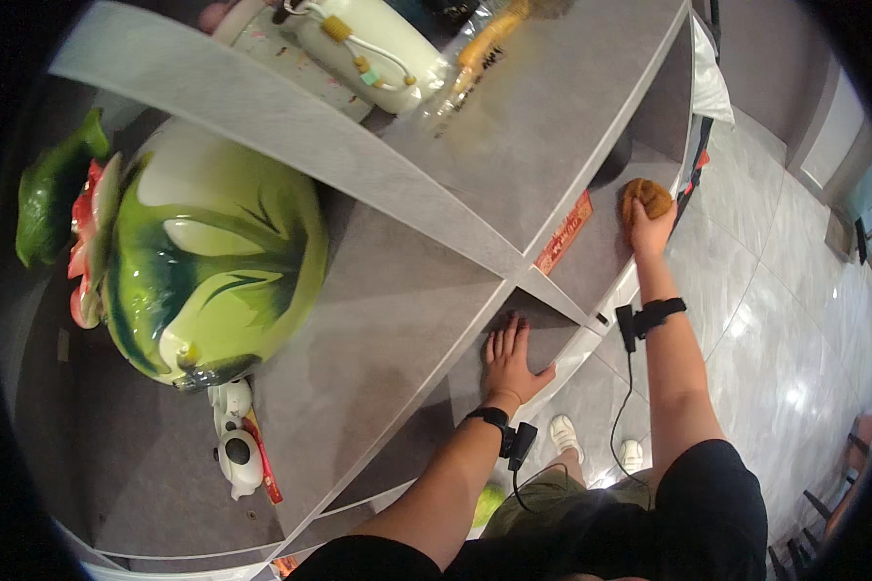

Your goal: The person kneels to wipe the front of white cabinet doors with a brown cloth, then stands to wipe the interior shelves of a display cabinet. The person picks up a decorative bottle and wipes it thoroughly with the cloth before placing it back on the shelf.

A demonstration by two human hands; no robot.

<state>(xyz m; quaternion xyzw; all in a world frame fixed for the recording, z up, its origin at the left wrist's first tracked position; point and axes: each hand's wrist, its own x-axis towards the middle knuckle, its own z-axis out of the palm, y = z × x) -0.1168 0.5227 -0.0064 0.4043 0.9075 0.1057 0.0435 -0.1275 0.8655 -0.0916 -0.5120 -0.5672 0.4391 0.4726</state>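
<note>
My right hand (652,226) grips a bunched brown cloth (645,199). It presses the cloth against a grey shelf board (585,250) near the board's front edge. A red packet or card with gold print (565,234) lies on the same board, to the left of the cloth. My left hand (512,363) rests palm down in the neighbouring compartment, fingers spread and holding nothing. Between the two compartments runs a grey upright divider (552,290). Both wrists wear black straps with cabled devices.
A large green glazed vase (218,269) fills the left compartment. Beside it stand small white ceramic figures (238,457) and a red strip (265,465). Higher up are a white bottle with a cord (378,54) and a plastic-wrapped orange item (490,40). Grey floor tiles (741,276) lie right.
</note>
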